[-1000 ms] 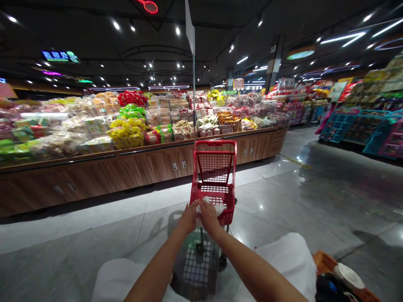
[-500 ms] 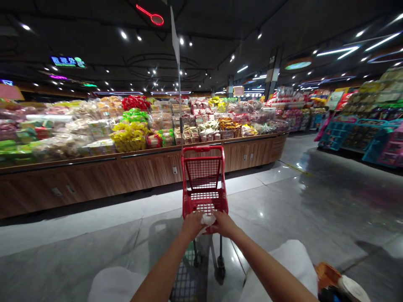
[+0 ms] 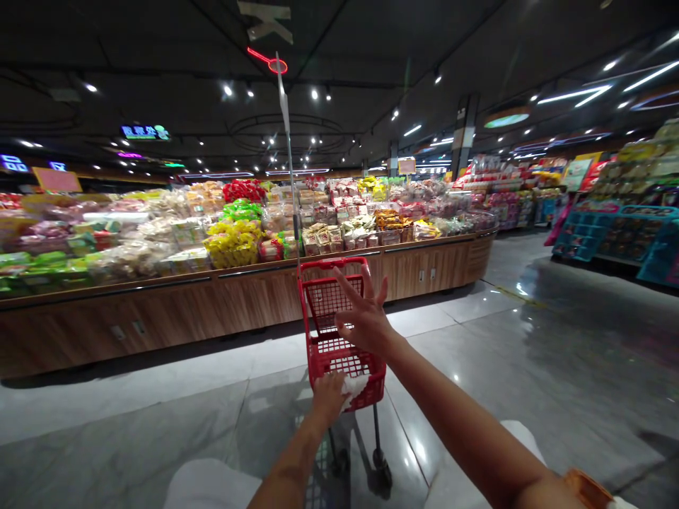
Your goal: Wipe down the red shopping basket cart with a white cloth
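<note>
A small red shopping cart stands on the floor right in front of me, with a thin pole and white flag rising from its left side. My left hand is closed on the cart's near rim, pressing a white tissue against it. My right hand is lifted above the basket, fingers spread apart and holding nothing. My white-clad knees show at the bottom edge.
A long wooden display counter piled with bagged snacks runs across the left and middle. Blue shelving with goods lines the right. Glossy grey floor tiles stretch ahead to the right. An orange object sits by my right elbow.
My right hand has let go of the cart's rim and risen above the basket with fingers spread. The left hand stays on the rim with the tissue. The view has tilted up slightly.
</note>
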A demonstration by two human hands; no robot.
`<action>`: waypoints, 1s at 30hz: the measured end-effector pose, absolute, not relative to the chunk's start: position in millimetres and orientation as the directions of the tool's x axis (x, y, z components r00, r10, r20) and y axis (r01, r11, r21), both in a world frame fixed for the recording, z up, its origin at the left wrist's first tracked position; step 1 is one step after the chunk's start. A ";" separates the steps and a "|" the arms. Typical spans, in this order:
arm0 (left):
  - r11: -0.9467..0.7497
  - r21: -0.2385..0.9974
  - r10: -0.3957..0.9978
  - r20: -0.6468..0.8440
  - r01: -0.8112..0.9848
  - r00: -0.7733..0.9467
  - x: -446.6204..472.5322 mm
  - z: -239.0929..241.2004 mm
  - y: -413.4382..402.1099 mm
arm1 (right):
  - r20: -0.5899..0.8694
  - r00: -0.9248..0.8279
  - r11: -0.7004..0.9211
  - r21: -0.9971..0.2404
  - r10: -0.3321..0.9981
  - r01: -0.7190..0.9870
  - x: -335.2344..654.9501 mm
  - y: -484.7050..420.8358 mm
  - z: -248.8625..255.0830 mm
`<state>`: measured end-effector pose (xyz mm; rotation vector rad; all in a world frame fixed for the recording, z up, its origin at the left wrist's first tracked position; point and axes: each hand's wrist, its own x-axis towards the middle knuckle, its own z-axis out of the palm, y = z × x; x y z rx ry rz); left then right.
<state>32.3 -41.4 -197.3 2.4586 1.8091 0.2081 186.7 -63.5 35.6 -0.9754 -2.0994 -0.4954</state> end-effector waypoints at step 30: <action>-0.504 0.004 0.846 0.201 0.864 0.493 -13.4 -184.3 -56.1 | 0.393 -0.394 0.502 -0.226 0.831 0.835 217.1 -34.4 -199.6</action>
